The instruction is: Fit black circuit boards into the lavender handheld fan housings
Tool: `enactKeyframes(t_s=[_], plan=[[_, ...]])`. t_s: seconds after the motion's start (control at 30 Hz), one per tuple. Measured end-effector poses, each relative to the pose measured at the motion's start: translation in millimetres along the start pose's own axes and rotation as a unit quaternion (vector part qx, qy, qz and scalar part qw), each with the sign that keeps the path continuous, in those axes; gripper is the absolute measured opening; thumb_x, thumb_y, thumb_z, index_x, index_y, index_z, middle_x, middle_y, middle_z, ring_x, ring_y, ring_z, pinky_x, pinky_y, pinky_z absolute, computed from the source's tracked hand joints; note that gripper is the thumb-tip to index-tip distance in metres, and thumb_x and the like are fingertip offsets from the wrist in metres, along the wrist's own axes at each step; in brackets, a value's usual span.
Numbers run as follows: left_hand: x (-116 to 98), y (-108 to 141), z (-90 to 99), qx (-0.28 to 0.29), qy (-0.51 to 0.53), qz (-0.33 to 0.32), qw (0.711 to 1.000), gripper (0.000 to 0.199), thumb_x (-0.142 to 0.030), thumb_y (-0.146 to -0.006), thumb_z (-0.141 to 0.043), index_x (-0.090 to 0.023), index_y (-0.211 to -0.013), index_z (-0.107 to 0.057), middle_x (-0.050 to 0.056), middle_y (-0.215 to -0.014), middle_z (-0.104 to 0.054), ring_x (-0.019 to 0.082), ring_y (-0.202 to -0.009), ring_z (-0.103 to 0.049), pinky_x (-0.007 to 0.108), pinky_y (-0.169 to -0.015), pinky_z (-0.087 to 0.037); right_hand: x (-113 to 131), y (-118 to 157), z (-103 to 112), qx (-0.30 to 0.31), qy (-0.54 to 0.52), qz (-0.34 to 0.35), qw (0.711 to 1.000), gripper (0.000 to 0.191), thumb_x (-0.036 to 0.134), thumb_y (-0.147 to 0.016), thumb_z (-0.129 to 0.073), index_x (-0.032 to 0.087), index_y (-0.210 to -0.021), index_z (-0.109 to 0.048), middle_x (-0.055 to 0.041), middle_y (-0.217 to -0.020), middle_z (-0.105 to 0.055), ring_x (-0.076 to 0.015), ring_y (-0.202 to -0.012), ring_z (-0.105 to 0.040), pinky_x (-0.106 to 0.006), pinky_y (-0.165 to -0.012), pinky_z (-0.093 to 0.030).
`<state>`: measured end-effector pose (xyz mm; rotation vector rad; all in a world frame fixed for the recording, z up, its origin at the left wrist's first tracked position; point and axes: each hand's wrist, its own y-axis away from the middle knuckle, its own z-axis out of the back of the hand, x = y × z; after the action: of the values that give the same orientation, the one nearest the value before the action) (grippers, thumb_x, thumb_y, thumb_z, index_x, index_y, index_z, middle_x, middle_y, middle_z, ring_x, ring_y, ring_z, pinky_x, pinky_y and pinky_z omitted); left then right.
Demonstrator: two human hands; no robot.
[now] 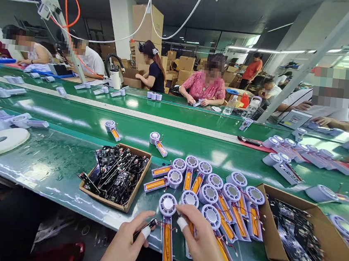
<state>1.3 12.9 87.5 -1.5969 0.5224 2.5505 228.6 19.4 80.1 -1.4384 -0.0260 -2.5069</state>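
Note:
My left hand (128, 242) pinches a small black circuit board (151, 224) between its thumb and fingers. Just right of it lies a lilac handheld fan body (167, 204) with a round grilled head, and its handle, with an orange strip and thin wires inside, points toward me. At the head's right edge is the index fingertip of my right hand (197, 236), whose thumb is spread a little apart; nothing shows between them. White covers wrap both thumbs. More of these fan bodies (212, 215) crowd around and beyond my right hand, which partly hides some.
A cardboard box of black circuit boards (137, 189) stands left; another box (270, 240) stands right. A green conveyor belt (132, 120) runs behind, carrying scattered fan parts. A white tape roll (1, 142) lies far left. Several co-workers sit across the belt. Cables hang overhead.

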Motion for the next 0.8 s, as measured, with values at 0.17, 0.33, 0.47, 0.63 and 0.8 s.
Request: enactKeyframes(t_s=[0.17,0.33,0.47,0.63,0.8], plan=[[9,1,-5.2,0.000,-0.112,-0.024,0.993,0.047,-0.019,-0.094,-0.034,-0.032,-0.136,-0.049,0.003,-0.114,-0.070,0.020,-0.097,-0.067,0.036,-0.094,-0.048,12,8,13,0.099,0.053,0.008,0.994,0.042,0.007,-0.090,-0.041,0.032,-0.115,-0.063,-0.0036,-0.112,-0.061,-0.0190,-0.103,-0.061,-0.030,-0.090,-0.048],[2,0,-10.2,0.013,-0.231,-0.059,0.971,0.055,-0.009,-0.091,-0.031,-0.032,-0.137,-0.049,0.005,-0.133,-0.060,0.022,-0.121,-0.058,0.037,-0.102,-0.046,21,-5,3,0.055,-0.020,0.020,0.998,0.025,0.019,-0.096,-0.045,0.026,-0.099,-0.070,-0.0054,-0.108,-0.066,-0.0191,-0.099,-0.063,-0.028,-0.088,-0.048],[-10,2,-9.8,0.049,-0.355,-0.041,0.933,0.061,-0.004,-0.087,-0.031,-0.036,-0.133,-0.054,0.009,-0.114,-0.065,0.025,-0.094,-0.069,0.038,-0.080,-0.055,21,-13,-15,-0.001,-0.099,-0.017,0.995,0.019,0.029,-0.093,-0.055,0.022,-0.099,-0.071,-0.0056,-0.092,-0.071,-0.0203,-0.086,-0.066,-0.028,-0.079,-0.051],[-6,4,-9.0,-0.009,-0.282,-0.050,0.958,0.058,-0.006,-0.087,-0.033,-0.032,-0.134,-0.055,0.009,-0.114,-0.068,0.022,-0.096,-0.069,0.031,-0.084,-0.053,13,-14,-41,-0.053,-0.183,-0.081,0.978,0.019,0.035,-0.086,-0.064,0.018,-0.092,-0.071,-0.0035,-0.076,-0.068,-0.0186,-0.069,-0.062,-0.027,-0.066,-0.051],[8,4,-14.6,-0.105,-0.095,-0.064,0.988,0.051,-0.015,-0.086,-0.045,-0.029,-0.134,-0.055,0.006,-0.118,-0.072,0.023,-0.103,-0.068,0.033,-0.089,-0.053,11,-14,-46,-0.049,-0.248,-0.084,0.964,0.022,0.040,-0.084,-0.066,0.019,-0.086,-0.073,-0.0061,-0.087,-0.071,-0.0214,-0.080,-0.066,-0.029,-0.073,-0.052]])
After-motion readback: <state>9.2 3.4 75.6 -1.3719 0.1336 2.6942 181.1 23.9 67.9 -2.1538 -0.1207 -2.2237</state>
